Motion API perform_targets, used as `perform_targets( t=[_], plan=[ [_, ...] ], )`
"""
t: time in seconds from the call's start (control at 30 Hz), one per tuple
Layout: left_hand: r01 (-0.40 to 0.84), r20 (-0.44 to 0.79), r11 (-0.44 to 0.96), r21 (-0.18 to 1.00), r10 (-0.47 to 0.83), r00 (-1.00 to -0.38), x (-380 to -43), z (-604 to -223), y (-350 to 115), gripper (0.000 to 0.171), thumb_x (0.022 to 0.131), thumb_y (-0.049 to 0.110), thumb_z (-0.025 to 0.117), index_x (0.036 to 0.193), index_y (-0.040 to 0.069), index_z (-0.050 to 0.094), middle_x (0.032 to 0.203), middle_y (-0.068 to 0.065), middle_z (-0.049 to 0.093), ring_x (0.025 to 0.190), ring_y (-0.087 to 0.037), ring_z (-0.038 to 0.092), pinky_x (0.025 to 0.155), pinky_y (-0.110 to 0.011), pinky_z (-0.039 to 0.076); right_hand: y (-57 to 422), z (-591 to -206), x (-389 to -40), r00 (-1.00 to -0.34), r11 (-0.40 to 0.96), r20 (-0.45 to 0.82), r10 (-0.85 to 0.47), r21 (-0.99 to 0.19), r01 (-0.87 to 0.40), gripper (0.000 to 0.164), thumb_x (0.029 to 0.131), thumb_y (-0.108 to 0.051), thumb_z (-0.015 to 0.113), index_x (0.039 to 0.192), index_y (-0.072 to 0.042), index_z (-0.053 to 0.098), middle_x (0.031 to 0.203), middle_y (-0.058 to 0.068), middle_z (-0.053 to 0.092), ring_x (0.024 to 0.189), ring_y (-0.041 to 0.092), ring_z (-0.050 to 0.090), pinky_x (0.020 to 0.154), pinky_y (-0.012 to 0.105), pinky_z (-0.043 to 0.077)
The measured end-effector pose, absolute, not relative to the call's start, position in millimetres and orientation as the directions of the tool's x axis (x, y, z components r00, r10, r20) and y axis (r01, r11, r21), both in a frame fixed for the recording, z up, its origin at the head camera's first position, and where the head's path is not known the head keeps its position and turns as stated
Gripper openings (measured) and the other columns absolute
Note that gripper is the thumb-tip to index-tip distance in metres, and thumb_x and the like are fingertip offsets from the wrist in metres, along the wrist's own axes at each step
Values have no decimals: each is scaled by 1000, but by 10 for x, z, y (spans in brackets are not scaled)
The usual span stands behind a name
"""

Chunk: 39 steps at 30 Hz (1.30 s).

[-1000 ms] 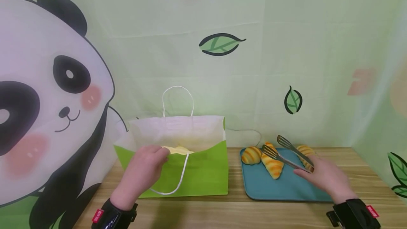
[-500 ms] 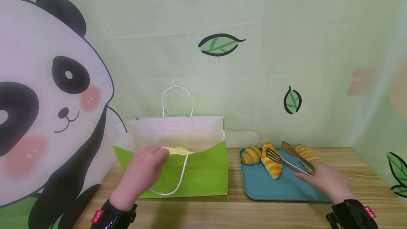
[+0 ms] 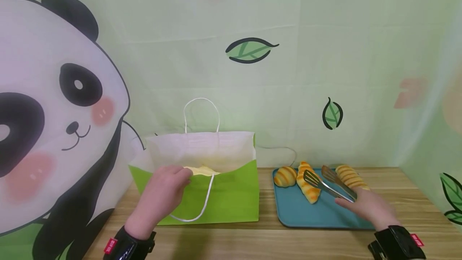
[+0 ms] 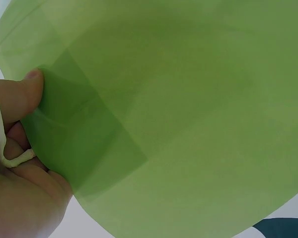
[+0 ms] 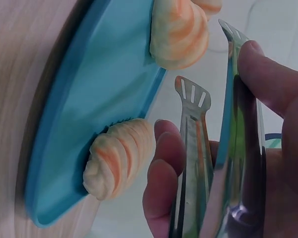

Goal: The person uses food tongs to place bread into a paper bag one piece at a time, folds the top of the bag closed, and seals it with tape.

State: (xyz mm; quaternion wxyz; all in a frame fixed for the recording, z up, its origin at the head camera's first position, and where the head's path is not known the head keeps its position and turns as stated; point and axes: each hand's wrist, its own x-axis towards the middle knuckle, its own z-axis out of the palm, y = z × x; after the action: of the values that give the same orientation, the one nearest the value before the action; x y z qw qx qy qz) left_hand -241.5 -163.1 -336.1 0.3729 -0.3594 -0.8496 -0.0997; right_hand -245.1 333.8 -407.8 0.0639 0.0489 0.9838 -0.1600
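Observation:
My left hand (image 3: 164,185) pinches the near rim of a green paper bag (image 3: 231,200), white inside. In the left wrist view the thumb (image 4: 32,91) lies on the green paper, and a white cord handle (image 4: 20,158) crosses the fingers. Over a blue tray (image 3: 306,216), my right hand (image 3: 373,208) grips metal tongs (image 3: 331,189) with slotted ends, their arms apart and nothing between them. The tongs' ends hang between a croissant (image 3: 306,187) and a striped, elongated bread (image 3: 351,176). The right wrist view shows that striped bread (image 5: 119,156) resting on the tray, beside the fingers.
A round roll (image 3: 285,176) lies at the tray's back left corner. Something pale yellow (image 3: 202,170) shows in the bag's mouth, and its back handle (image 3: 202,98) stands upright. The wooden table (image 3: 260,244) meets a green printed cloth (image 3: 361,71) behind.
My right hand has turned the tongs and shifted their ends slightly right and lower, uncovering more of the striped bread. My left hand stays on the bag's rim.

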Motion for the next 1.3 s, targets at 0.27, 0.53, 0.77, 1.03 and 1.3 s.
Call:
perform_targets(
  t=[0.27,0.53,0.77,1.03,1.3],
  plan=[
    [693,715,713,-104,538,-446,-2418,-3364,-1635,20,68,-6,68,74,11,59,62,5,52,57,-12,49,56,-28,41,3321,-4126,-2469,-981,939,-182,65,-323,122,107,71,-77,48,120,18,43,113,38,49,97,52,50,72,56,42],
    [694,715,713,-101,537,-448,-2427,-3366,-1636,21,67,-8,68,74,10,60,63,5,54,58,-12,51,57,-29,42,3321,-4158,-2518,-972,918,-221,76,-366,155,102,69,-78,50,110,15,49,94,25,56,80,33,54,65,47,44],
    [693,715,713,-101,536,-448,-2424,-3365,-1635,22,67,-8,68,73,10,59,62,5,54,57,-13,51,56,-29,42,3283,-4177,-2543,-965,905,-246,87,-385,180,100,67,-79,51,105,14,51,89,22,55,77,31,53,64,44,43],
    [691,714,716,-95,533,-454,-2416,-3361,-1637,22,67,-8,69,75,10,60,63,5,54,58,-13,51,57,-29,42,3229,-4177,-2556,-957,912,-278,85,-365,187,90,67,-79,50,95,6,54,79,13,52,72,26,50,60,41,40],
    [692,717,714,-103,536,-447,-2411,-3361,-1640,22,67,-8,69,74,11,59,62,6,52,57,-12,50,56,-28,41,3187,-4168,-2568,-950,919,-294,106,-337,207,100,64,-81,50,105,10,54,89,18,57,77,30,54,64,49,43]
  ],
)
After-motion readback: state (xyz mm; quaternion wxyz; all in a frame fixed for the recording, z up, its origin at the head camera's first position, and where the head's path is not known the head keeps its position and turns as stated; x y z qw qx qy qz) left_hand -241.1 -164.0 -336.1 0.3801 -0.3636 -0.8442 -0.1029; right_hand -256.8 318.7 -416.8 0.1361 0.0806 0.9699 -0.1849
